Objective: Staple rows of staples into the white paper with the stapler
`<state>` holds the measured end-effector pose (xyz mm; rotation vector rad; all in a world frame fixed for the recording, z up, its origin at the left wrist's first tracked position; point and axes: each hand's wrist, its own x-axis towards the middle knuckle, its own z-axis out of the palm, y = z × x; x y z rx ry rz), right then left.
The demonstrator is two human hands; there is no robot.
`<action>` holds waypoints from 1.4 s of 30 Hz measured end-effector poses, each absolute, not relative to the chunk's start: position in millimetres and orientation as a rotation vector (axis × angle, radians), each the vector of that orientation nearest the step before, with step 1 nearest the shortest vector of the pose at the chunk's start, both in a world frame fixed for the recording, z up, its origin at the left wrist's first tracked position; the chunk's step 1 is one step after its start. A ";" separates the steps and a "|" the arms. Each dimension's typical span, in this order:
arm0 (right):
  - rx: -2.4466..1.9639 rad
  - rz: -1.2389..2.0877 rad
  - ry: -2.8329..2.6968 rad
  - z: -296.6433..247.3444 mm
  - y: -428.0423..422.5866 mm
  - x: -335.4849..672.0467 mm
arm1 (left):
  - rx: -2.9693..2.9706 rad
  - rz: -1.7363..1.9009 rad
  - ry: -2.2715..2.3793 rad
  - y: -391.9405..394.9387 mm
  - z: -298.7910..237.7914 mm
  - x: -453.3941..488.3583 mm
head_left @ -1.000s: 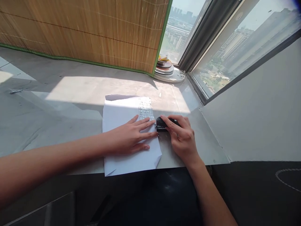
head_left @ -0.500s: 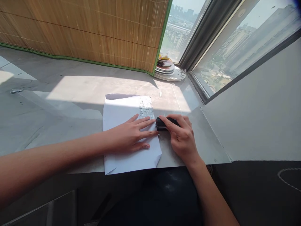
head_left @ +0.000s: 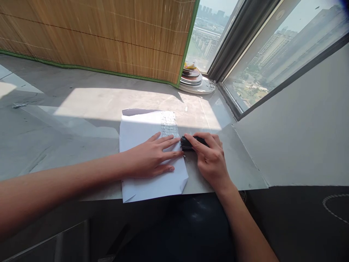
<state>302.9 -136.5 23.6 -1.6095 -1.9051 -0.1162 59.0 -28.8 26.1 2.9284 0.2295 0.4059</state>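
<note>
Sunlit worktop (head_left: 242,162) in a window corner, seen from above; a person's 2 bare hands at work. L hand (head_left: 156,156) lies flat, palm down, fingers spread, on white paper (head_left: 140,131); its grip is loose & unclosed, nothing held, just pressing the paper down. R hand (head_left: 211,153) has its grip closed round a black stapler (head_left: 187,143), index finger along the top. Stapler lies at the paper's R edge, front end facing L, just beside the L fingertips; can't tell if its jaw is pressed.

Paper sits nr the worktop's near edge, slightly over it, w/ folded near corners & a curled far edge. Rows of small shiny staples (head_left: 169,127) fill its far R part, just beyond the L fingers. A little pale strip (head_left: 186,108) lies on the worktop, far side of the paper.

Bkgd: bamboo blind (head_left: 103,40) w/ green trim, far L; stacked plates (head_left: 192,82) by its R end; window (head_left: 209,32) far R, city bldgs outside; white wall (head_left: 305,127), R.
</note>
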 end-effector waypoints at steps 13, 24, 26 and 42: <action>-1.770 -0.280 -2.067 27.7 -137.1 296.6 | 2.927 0.433 0.233 -29.2 28.3 61.4; -1.652 -0.117 -1.625 23.5 -136.7 303.3 | 2.921 0.389 0.275 -28.9 26.1 59.6; -1.682 -0.159 -1.551 23.8 -136.5 305.3 | 2.909 0.379 0.293 -28.5 25.7 59.9; -1.874 -0.171 -1.217 39.2 -139.0 296.1 | 2.471 0.753 0.415 -12.4 49.7 56.8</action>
